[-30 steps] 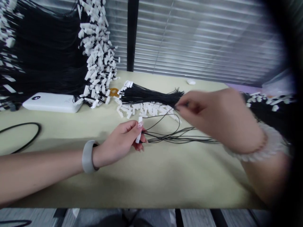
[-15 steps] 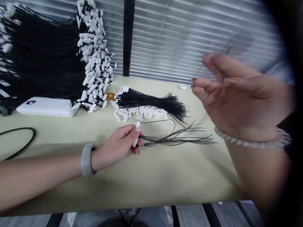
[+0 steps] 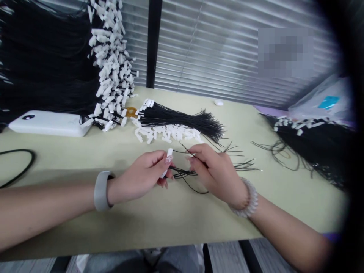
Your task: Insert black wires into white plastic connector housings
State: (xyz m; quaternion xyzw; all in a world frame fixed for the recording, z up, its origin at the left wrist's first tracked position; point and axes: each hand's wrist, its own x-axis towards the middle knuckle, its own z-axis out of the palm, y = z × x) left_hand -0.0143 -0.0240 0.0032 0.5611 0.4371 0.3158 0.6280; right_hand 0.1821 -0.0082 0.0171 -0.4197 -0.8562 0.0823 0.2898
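Over the front middle of the table, my left hand (image 3: 148,170) is closed around a white connector (image 3: 170,152) and the black wires (image 3: 182,173) that run out of it to the right. Just across from it, my right hand (image 3: 217,172) pinches a single thin black wire (image 3: 186,148), whose tip points up and left toward the connector. The bunch's loose ends pass behind my right hand and fan out beyond it. Behind both hands lies a bundle of black wires (image 3: 182,119) with white connectors at its left end, beside a pile of loose white connectors (image 3: 173,133).
A tall stack of black wires (image 3: 51,60) with white ends stands at the back left, with a white power bank (image 3: 51,123) before it. Yellow tape (image 3: 131,112), a small white case (image 3: 218,102) and a black cable (image 3: 31,159) lie about. More wires (image 3: 318,140) lie right.
My right hand has come down and left from the raised right side to beside my left hand, bringing a wire. My left hand has kept its hold on the connector.
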